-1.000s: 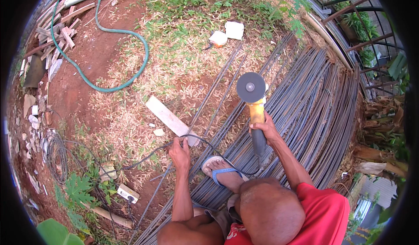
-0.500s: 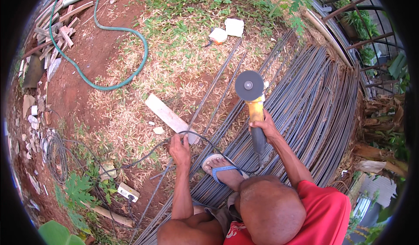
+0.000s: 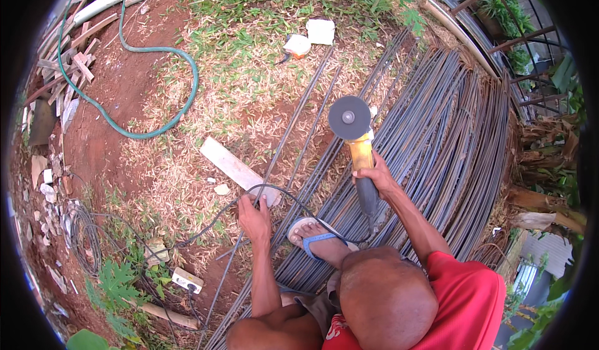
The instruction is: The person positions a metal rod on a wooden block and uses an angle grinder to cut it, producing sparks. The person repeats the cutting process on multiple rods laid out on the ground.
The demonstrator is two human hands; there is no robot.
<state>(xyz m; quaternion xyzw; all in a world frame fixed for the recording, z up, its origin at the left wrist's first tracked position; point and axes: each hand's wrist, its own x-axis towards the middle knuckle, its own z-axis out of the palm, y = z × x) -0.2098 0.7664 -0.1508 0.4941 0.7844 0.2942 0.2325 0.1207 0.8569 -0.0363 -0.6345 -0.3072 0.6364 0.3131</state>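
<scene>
My right hand [image 3: 378, 176] is wrapped round the dark handle of a yellow-and-black angle grinder [image 3: 362, 156]. Its round cutting disc [image 3: 340, 120] faces up; whether it spins I cannot tell. Farther left, my left hand [image 3: 254, 219] is closed round a thin steel rebar [image 3: 288, 129], which runs away from me over one end of a wooden board [image 3: 234, 166]. The grinder is held apart from that bar. A black power cord [image 3: 218, 213] passes beside my left fingers and loops back to the grinder. My foot in a blue-strapped sandal [image 3: 319, 240] rests on bundled rebar.
A large rebar pile [image 3: 437, 138] spreads to the right. At lower left are a white socket strip [image 3: 187, 280] and a coiled cable [image 3: 85, 241]. A green hose [image 3: 194, 82] curves at upper left, near wood scraps [image 3: 81, 69] and pipes. A white-and-orange object [image 3: 297, 45] lies on the grass.
The whole view has shifted slightly, so the ground things sit a little farther left. Both hands keep their grips, and the grinder stays nearly where it was.
</scene>
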